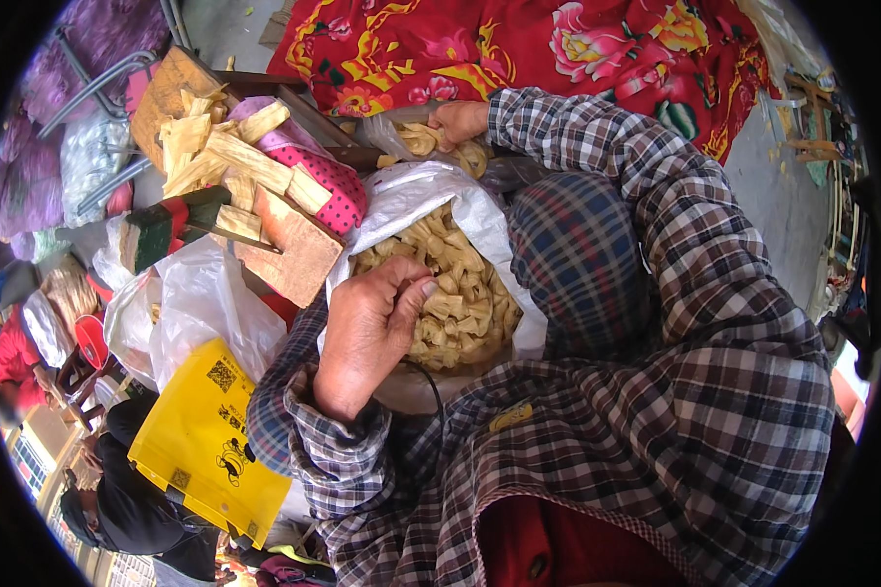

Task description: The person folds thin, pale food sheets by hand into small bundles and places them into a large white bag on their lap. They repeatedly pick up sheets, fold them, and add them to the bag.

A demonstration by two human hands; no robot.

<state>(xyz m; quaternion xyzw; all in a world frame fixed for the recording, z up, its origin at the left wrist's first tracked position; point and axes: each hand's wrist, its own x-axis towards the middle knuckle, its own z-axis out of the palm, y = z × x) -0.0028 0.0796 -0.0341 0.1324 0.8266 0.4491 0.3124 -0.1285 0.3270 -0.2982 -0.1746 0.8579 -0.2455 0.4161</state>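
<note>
A white woven sack [426,180] stands between the person's knees, filled with knotted, pale yellow pieces [455,315] of what looks like dried tofu skin. Above its near left part is my left hand [371,323], thumb and fingertips pressed together; whether something small is between them is hidden. Past the sack's far rim, my right hand [461,123] reaches into a clear plastic bag [385,136] and touches more of the yellow pieces [417,138], its fingers partly hidden. Flat folded yellow strips [246,158] lie piled on a wooden board [286,246] and a pink dotted cloth [341,192] at the left.
A red floral cloth [426,51] spreads across the far side. Left of the sack are a dark green block with a red band [172,224], white plastic bags [205,293] and a yellow bag [205,440]. People [139,499] sit at the lower left. Purple sacks [29,169] stand behind.
</note>
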